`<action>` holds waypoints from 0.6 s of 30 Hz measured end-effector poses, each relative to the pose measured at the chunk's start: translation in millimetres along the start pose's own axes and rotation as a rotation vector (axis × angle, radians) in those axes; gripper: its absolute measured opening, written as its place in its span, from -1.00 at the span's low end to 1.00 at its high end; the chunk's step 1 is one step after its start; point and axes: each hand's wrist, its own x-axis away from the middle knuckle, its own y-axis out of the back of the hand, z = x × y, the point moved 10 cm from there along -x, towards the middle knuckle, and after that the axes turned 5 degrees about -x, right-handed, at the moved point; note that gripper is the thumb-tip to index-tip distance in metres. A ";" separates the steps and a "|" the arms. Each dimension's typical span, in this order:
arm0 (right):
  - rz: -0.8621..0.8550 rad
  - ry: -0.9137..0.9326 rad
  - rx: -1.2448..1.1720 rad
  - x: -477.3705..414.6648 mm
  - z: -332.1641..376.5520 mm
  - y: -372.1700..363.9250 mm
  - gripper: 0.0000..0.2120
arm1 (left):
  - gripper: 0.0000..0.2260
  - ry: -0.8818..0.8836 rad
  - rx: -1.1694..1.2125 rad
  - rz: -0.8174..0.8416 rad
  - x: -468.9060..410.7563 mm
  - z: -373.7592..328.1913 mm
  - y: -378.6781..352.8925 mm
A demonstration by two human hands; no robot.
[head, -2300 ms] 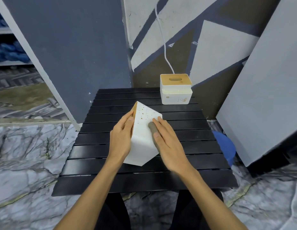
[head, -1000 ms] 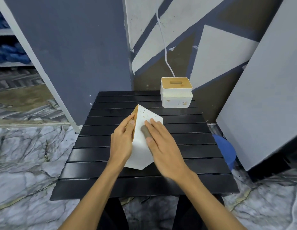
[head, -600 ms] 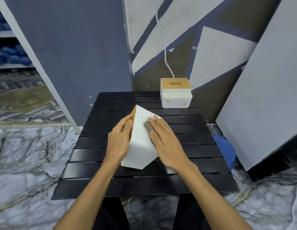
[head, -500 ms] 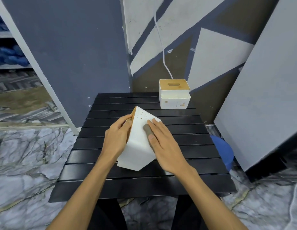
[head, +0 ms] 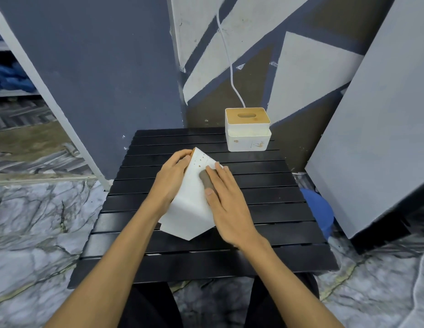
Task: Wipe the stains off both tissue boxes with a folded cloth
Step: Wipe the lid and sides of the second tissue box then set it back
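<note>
A white tissue box (head: 191, 210) with a wooden lid lies tilted on the black slatted table (head: 265, 209), with brown spots (head: 198, 162) near its upper corner. My left hand (head: 170, 181) grips its left side, fingers curled over the lid edge. A folded grey-brown cloth (head: 205, 181) lies on the box's upward face, and my right hand (head: 227, 204) presses it flat with straight fingers. A second white tissue box (head: 247, 137) with a wooden lid stands upright at the table's far right, with small brown stains on its front.
A white cable (head: 230, 67) hangs down the painted wall behind the far box. A large grey board (head: 372, 138) leans at the right, with a blue round object (head: 321, 211) on the floor beside the table. Marble floor surrounds the table.
My right hand has rubbed the cloth back and forth over the box's face, ending slightly higher. The box shifted a little in my left hand's hold. The far box has not moved.
</note>
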 end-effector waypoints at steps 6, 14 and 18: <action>-0.034 -0.085 -0.086 -7.1 -14.9 5.0 -0.55 | -0.78 0.014 0.034 -0.005 -3.7 4.5 -0.1; -0.016 0.040 0.045 -20.3 0.6 -0.9 -0.51 | -0.80 0.010 0.052 0.002 -2.6 4.0 -7.3; -0.053 -0.112 -0.052 -14.9 -29.6 8.9 -0.55 | -0.80 0.017 0.041 -0.023 -3.4 5.8 -6.8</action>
